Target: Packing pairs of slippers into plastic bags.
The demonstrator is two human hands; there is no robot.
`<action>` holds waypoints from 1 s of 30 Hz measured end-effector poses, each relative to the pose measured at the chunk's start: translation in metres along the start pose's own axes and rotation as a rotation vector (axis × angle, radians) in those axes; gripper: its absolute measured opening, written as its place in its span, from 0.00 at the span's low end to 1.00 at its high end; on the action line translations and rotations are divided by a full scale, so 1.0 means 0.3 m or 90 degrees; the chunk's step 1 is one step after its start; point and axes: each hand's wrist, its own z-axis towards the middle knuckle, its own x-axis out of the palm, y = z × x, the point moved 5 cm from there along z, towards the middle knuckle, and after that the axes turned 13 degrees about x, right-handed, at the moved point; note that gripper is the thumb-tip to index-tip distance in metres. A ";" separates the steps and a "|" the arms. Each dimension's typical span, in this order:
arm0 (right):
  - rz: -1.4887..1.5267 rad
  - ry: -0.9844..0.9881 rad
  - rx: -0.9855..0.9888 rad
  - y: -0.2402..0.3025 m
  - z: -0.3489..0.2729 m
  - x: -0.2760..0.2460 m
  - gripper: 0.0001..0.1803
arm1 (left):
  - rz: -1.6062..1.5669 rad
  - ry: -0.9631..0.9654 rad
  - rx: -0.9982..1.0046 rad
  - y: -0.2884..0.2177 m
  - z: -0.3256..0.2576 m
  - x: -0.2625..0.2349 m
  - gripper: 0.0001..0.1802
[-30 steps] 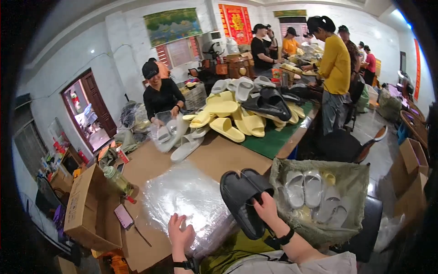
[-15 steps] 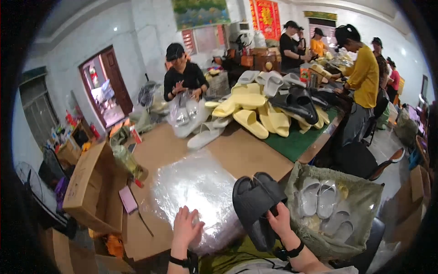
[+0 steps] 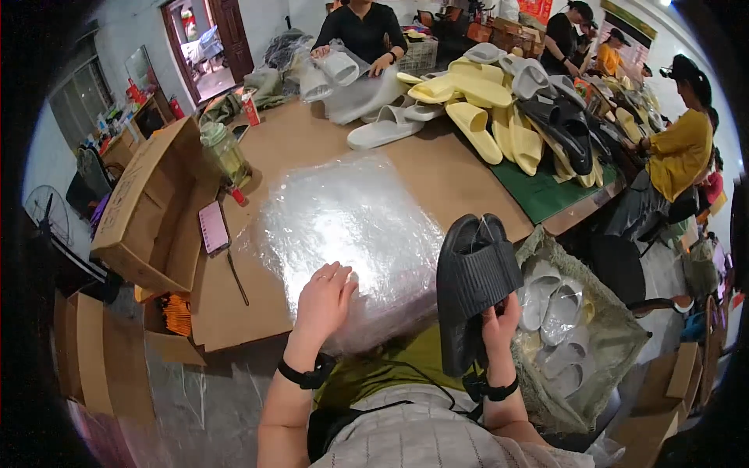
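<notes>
A pair of black ribbed slippers (image 3: 488, 277) is held upright in my right hand (image 3: 502, 324), just past the table's front edge. My right fingers grip the slippers from below and the right side. My left hand (image 3: 321, 300) rests with fingers stretched out on the near part of a stack of clear plastic bags (image 3: 351, 210). Nothing shows in its grasp. The bags lie flat on the brown table and shine under the light, their near edge hanging toward my lap.
Yellow, grey and black slippers (image 3: 476, 82) are heaped at the far right. A woven sack (image 3: 624, 351) with bagged slippers stands right. Leftward are an open carton (image 3: 144, 210), a pink-screened phone (image 3: 212, 228) and a jar (image 3: 225, 152). A co-worker (image 3: 360, 35) handles bagged slippers across the table.
My view has tipped downward. The black slippers have turned more upright, nearer the sack. My left hand now lies on the bags with its fingers closer together.
</notes>
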 end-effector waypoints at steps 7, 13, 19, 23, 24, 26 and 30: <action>-0.129 0.073 -0.072 0.093 -0.028 0.012 0.22 | -0.032 0.070 -0.037 -0.029 0.009 -0.004 0.13; -0.252 0.358 -0.093 0.187 -0.103 0.141 0.25 | -0.054 -0.060 -0.164 0.035 0.022 0.013 0.14; -0.272 0.388 -0.166 0.228 -0.144 0.211 0.18 | -0.186 -0.143 -0.200 0.084 0.035 0.003 0.16; -0.361 0.276 -0.086 0.176 -0.087 0.148 0.16 | -0.229 -0.154 -0.059 -0.027 0.077 -0.015 0.15; -0.383 0.237 -0.095 0.188 -0.073 0.146 0.15 | -0.157 -0.143 -0.019 -0.048 0.072 -0.033 0.15; -0.382 0.279 -0.095 0.222 -0.083 0.202 0.16 | -0.136 -0.147 -0.003 -0.046 0.016 -0.034 0.16; -0.356 0.282 -0.130 0.180 -0.070 0.269 0.18 | -0.034 -0.106 0.061 -0.152 -0.003 -0.024 0.16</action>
